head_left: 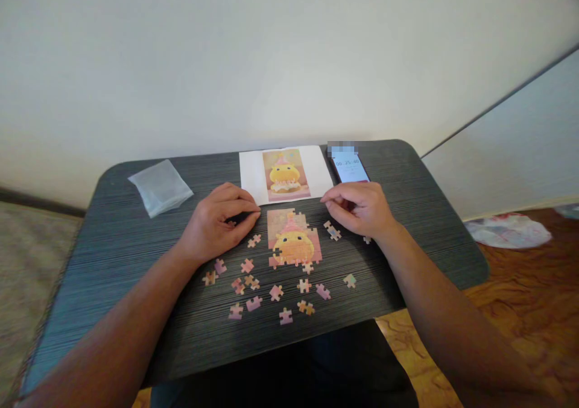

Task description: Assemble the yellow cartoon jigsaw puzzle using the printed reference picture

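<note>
A partly joined jigsaw puzzle [294,239] of a yellow cartoon animal in a pink hat lies mid-table, with gaps along its right and lower edges. My left hand [221,220] rests at its upper left, thumb and forefinger pinched together; anything between them is too small to make out. On the other side, my right hand [359,206] is closed in a pinch over the table, near a loose puzzle piece [332,231]. Whether it holds something is hidden. Several loose pieces, among them a pink one [276,292] and a greenish one [350,280], lie scattered below the puzzle.
Behind the puzzle lies a white sheet [251,176] printed with the animal picture. A phone [350,166] showing a timer is beside it. The dark table [190,348] also carries a clear plastic bag [160,185] at left. A white wall stands behind.
</note>
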`<state>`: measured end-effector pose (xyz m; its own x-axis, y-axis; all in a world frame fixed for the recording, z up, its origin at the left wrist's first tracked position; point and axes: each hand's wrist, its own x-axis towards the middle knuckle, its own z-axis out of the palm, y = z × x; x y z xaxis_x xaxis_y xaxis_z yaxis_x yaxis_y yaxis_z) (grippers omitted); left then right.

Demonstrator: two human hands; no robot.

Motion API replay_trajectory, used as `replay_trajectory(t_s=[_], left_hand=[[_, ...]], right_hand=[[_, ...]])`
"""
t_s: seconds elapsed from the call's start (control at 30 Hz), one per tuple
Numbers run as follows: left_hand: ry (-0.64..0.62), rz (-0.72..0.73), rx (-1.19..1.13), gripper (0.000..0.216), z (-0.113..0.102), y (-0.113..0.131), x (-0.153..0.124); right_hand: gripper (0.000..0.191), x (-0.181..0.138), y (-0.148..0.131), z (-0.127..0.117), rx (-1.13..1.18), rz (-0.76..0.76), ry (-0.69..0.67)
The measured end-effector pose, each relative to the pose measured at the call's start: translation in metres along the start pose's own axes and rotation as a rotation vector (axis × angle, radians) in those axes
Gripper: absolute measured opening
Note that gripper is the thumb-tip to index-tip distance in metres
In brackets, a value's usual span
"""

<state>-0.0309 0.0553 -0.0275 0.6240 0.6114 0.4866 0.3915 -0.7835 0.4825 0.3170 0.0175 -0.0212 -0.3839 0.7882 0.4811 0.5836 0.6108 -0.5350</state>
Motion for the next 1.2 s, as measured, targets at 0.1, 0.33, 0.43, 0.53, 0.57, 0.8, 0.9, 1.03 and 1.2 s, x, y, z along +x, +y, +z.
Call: replay_trajectory(t_s=[0.1,0.33,0.43,0.53,0.57,0.8,0.9,1.03,1.2], left_hand=[[0.026,0.007,0.009,0.011,0.0002,0.0011,0.0005],[0.010,0.019,0.015,0.011,0.0022,0.0005,-0.0012],[0.007,0.028,0.016,0.010,0.0023,0.0000,-0.0005],[0.006,0.041,0.016,0.010,0.0019,0.0008,0.0007],[0.004,0.043,0.016,0.010,0.0017,0.0013,0.0008],[0.000,0.035,0.000,0.011,0.0008,0.0028,-0.0016],[0.001,0.036,0.004,0.012,0.0021,0.0015,-0.0018],[-0.025,0.042,0.017,0.014,0.0039,0.0002,-0.0024],[-0.086,0.055,0.005,0.020,0.0030,0.0050,-0.0036]], right_hand=[[0.010,0.0010,0.0030,0.0032,0.028,-0.045,0.016],[0.009,0.0017,0.0029,0.0048,0.051,-0.039,0.022],[0.010,0.0015,0.0030,0.0048,0.049,-0.035,0.026],[0.009,0.0014,0.0033,0.0052,0.051,-0.038,0.025],[0.009,0.0015,0.0034,0.0054,0.051,-0.044,0.025],[0.010,0.0013,0.0044,0.0064,0.044,-0.069,0.010],[0.011,0.0013,0.0033,0.0063,0.042,-0.079,0.002],[0.012,0.0017,0.0009,0.0055,0.034,-0.099,0.007],[0.011,0.0011,0.0007,0.0044,0.010,-0.096,-0.004]])
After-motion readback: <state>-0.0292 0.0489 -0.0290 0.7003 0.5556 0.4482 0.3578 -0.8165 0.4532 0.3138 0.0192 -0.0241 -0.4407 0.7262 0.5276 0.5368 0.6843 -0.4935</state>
